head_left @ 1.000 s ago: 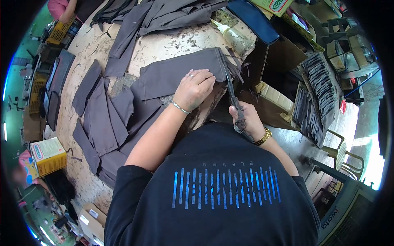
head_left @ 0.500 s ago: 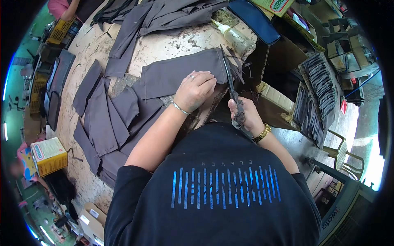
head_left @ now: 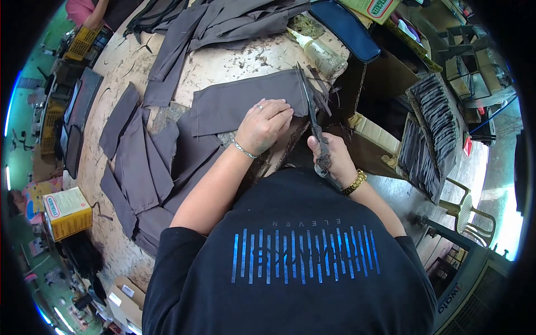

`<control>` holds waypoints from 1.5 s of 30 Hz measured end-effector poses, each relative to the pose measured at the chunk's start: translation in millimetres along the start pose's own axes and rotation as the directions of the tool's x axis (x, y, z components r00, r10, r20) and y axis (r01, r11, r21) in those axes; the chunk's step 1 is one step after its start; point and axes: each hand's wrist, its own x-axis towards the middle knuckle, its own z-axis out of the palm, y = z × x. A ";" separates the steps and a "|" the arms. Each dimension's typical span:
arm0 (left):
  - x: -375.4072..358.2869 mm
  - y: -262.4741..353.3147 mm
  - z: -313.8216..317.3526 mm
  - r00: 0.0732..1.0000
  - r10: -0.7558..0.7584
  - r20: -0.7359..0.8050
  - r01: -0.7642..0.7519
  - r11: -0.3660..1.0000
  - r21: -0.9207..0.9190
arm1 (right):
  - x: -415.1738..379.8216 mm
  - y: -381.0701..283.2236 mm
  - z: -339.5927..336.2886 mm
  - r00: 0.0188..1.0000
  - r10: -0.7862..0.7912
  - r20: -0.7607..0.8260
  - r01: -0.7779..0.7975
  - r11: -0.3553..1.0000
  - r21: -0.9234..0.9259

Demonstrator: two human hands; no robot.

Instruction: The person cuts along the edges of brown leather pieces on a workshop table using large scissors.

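Under the flat left hand [head_left: 262, 125] lies the grey fabric piece [head_left: 245, 100], pressed to the table [head_left: 223, 61]; just beside its fingertips the right hand [head_left: 329, 156] grips scissors [head_left: 310, 106] at the edge; limp, light cloth, best pinned near the cut.

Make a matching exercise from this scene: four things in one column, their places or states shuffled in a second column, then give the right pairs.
Things:
1. left hand
2. right hand
3. glue bottle
4. yellow tin

Places or states:
A. lying on its side at the far end of the table
B. pressed flat on the grey fabric piece
C. standing at the table's left edge
D. closed round the scissors

Pairs: 1-B, 2-D, 3-A, 4-C
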 end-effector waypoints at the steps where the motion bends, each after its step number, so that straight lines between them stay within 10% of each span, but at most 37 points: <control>1: 0.5 -0.2 -1.0 1.000 -0.003 0.007 0.003 1.000 -0.013 | -3.1 -5.9 2.8 1.000 -0.002 -0.026 0.001 0.999 -0.034; 6: 1.3 1.7 -3.9 0.998 -0.064 0.007 0.064 0.995 -0.071 | -5.1 0.2 3.5 0.996 -0.014 -0.093 0.012 1.000 -0.020; 9: 21.2 6.9 -21.7 0.898 -0.360 -0.254 0.293 0.919 -0.265 | -2.8 6.0 -0.9 0.998 -0.017 -0.059 0.020 0.999 0.047; 12: 49.3 13.2 -49.9 0.430 -0.786 -0.445 0.256 0.578 -0.774 | -3.2 10.8 -3.0 0.999 -0.035 -0.009 0.036 0.978 0.206; 16: 34.9 10.3 -86.4 0.215 -0.879 -0.425 0.098 0.452 -0.886 | -1.5 13.2 -5.9 0.998 -0.035 0.042 0.026 0.978 0.207; 22: -64.9 29.0 -100.8 0.366 -0.682 -0.634 0.691 0.655 -0.306 | 0.7 15.4 -15.6 0.997 -0.045 0.063 0.044 0.999 0.009; 23: -65.6 37.5 -102.7 0.571 -0.559 -0.601 0.681 0.731 -0.033 | 0.3 13.0 -17.2 0.998 -0.024 0.065 0.027 0.999 -0.032; 24: -54.7 40.0 -105.9 0.571 -0.563 -0.597 0.684 0.729 -0.032 | -0.1 12.1 -17.9 0.998 -0.002 0.068 0.007 0.997 -0.074; 26: -29.6 37.0 -107.8 0.943 -0.328 0.050 0.280 0.870 0.406 | 0.6 12.0 -18.4 0.997 -0.009 0.078 0.016 0.996 -0.087; 36: 28.5 -84.3 -26.3 0.809 -0.467 0.357 0.273 0.836 0.475 | 0.0 2.9 -21.9 1.000 -0.019 0.024 0.024 0.973 -0.229; 39: 28.5 -82.5 -23.2 0.807 -0.424 0.411 0.204 0.853 0.479 | -7.9 1.2 -21.4 0.991 0.074 0.114 -0.085 0.992 0.094; 42: 50.2 -44.6 -49.4 0.810 -0.420 0.410 0.149 0.823 0.549 | -13.1 3.0 -24.0 0.995 0.007 0.099 -0.011 0.999 0.038; 44: 63.1 -14.8 -59.4 0.468 -0.578 0.669 -0.025 0.748 0.663 | -14.8 6.0 -29.7 0.992 0.013 0.128 -0.010 1.000 -0.019; 45: 55.0 -2.3 -58.5 0.472 -0.563 0.679 -0.056 0.749 0.660 | -17.1 6.5 -32.4 0.992 0.017 0.128 -0.014 1.000 -0.024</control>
